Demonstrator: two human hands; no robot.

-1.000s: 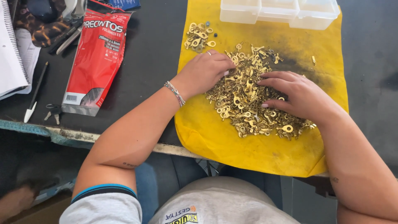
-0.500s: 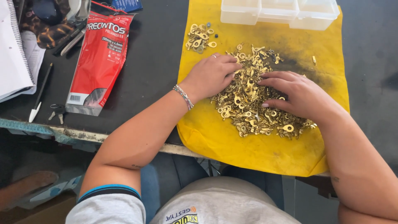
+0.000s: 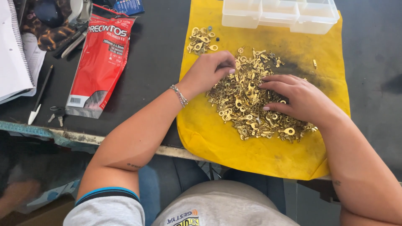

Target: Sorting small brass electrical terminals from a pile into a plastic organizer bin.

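Since the earlier frame the left hand (image 3: 209,71) has shifted slightly toward the far left edge of the pile, its fingers now curled in at the pile's far edge; the right hand (image 3: 299,98) has stayed in place. The pile of small brass ring terminals (image 3: 247,104) lies at the centre of a yellow cloth (image 3: 217,138) spread over the dark work surface (image 3: 155,62), the cloth's near edge hanging past the surface's near edge. The left hand's fingers are bent and gathered together, tips touching the terminals; whether they pinch a piece cannot be told. The right hand lies palm down on the right part of the pile, fingers slightly spread and resting on the terminals. A smaller heap of brass terminals (image 3: 201,39) sits apart, far and left of the main pile, on the same cloth. A clear plastic compartment box (image 3: 280,14) stands at the far edge of the cloth. To the left, on the bare surface, lie a red plastic bag (image 3: 102,62), a pen (image 3: 39,96) and a spiral notebook (image 3: 14,50).
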